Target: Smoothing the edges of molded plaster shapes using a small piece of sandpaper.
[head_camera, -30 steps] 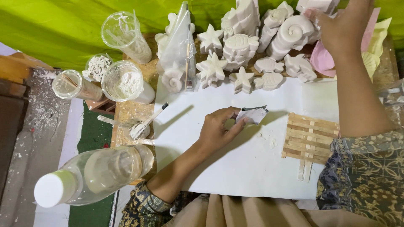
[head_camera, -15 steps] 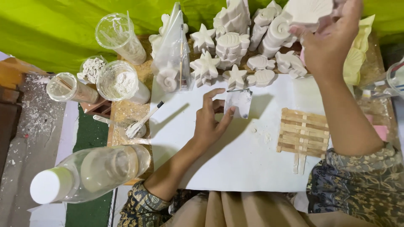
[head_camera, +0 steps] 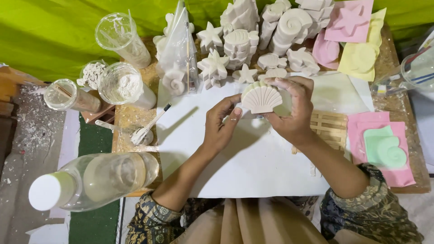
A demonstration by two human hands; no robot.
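I am holding a white plaster shell (head_camera: 261,97) above the white paper sheet (head_camera: 253,167). My right hand (head_camera: 291,110) is closing around the shell's right edge; my left hand (head_camera: 221,124) is pinching its left edge with fingertips. A wooden rack (head_camera: 330,129) is lying just beside my right hand. Plaster figures (head_camera: 253,45) are standing behind the shell.

- Bright, even daylight, soft and diffuse, seemingly from above and the right.
- Soft shadows thrown leftward and toward the near edge on the white sheet (head_camera: 253,162), under both hands: left hand (head_camera: 221,124), right hand (head_camera: 291,110).
- Slight glare on the plastic bottle (head_camera: 97,178) at the bench's near left corner.
- Sharp in the centre; mild wide-angle bending and softness toward the frame edges.
- No motion blur.
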